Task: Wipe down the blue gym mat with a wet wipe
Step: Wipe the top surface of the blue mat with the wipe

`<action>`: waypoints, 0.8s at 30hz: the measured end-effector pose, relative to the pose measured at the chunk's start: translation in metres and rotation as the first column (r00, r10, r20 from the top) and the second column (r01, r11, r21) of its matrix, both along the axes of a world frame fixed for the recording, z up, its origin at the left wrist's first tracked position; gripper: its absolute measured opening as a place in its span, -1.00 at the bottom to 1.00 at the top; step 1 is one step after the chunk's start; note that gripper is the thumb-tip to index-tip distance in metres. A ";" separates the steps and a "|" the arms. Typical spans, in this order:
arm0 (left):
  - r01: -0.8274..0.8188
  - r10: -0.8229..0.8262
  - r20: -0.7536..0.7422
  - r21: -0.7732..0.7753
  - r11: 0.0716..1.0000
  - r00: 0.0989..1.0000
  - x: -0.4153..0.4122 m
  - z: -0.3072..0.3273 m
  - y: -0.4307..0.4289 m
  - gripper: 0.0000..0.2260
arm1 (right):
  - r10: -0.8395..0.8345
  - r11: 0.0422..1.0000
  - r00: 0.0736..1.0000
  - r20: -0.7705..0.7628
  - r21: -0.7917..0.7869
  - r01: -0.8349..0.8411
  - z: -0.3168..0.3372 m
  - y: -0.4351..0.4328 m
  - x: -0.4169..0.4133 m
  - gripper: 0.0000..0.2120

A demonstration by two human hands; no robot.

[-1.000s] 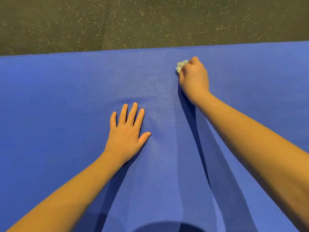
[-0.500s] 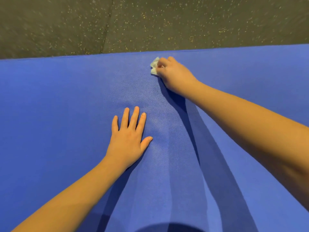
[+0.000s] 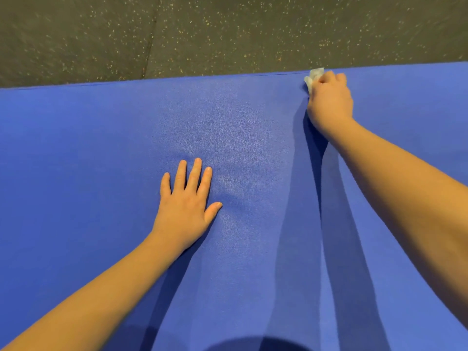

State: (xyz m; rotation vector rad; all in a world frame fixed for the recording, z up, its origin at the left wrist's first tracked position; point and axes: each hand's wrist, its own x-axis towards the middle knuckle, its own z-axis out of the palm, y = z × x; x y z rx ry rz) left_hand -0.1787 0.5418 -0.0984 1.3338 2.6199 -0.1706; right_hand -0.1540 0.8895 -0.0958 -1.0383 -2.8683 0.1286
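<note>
The blue gym mat fills most of the view, its far edge running across the upper part. My right hand grips a crumpled white wet wipe and presses it on the mat right at the far edge, to the right of centre. Only a small part of the wipe shows past my fingers. My left hand lies flat on the mat near the middle, fingers straight and slightly spread, holding nothing.
Beyond the mat's far edge lies dark speckled rubber flooring with a seam running through it. Shadows of my arms and head fall across the near part of the mat.
My right hand swept the wipe left along the far edge, then back to the right, past its position of a second ago. My left hand stayed planted on the mat.
</note>
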 end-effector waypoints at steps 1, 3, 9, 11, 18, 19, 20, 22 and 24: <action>-0.003 0.003 0.002 -0.001 1.000 1.000 0.000 0.000 0.000 -0.35 | -0.108 0.994 0.994 -0.009 -0.037 0.107 0.000 -0.003 -0.003 -0.73; -0.009 0.009 0.009 -0.010 1.000 1.000 0.001 0.001 0.000 -0.34 | -0.008 0.997 0.998 -0.064 -0.077 0.003 -0.005 -0.025 -0.004 -0.74; -0.039 0.039 0.033 -0.014 0.999 0.999 0.004 0.005 0.002 -0.34 | 0.319 0.947 0.944 -0.081 -0.019 -0.322 0.001 -0.016 0.033 -0.81; -0.049 0.049 0.045 0.000 0.999 0.998 0.015 0.005 -0.001 -0.31 | 0.098 0.995 0.990 -0.098 -0.016 -0.100 0.000 -0.013 0.030 -0.76; -0.036 0.036 0.021 -0.027 0.999 0.999 0.031 0.001 -0.008 -0.30 | 0.435 0.867 0.880 -0.190 -0.176 -0.466 0.007 -0.061 0.069 -0.87; -0.031 0.031 0.019 -0.031 0.999 0.999 0.031 0.001 -0.008 -0.30 | 0.347 0.921 0.923 -0.166 -0.125 -0.369 0.006 -0.049 0.067 -0.85; -0.029 0.030 0.019 -0.034 0.999 0.999 0.032 0.000 -0.008 -0.30 | 0.200 0.974 0.966 -0.162 -0.075 -0.214 0.004 -0.038 0.065 -0.81; -0.034 0.035 0.018 -0.039 0.999 0.999 0.032 0.000 -0.008 -0.30 | -0.080 0.996 0.981 -0.177 -0.063 0.070 -0.003 -0.041 0.064 -0.74; -0.039 0.040 0.019 -0.046 0.998 0.999 0.033 0.000 -0.008 -0.29 | 0.026 0.992 0.968 -0.248 -0.113 -0.056 -0.007 -0.074 0.069 -0.76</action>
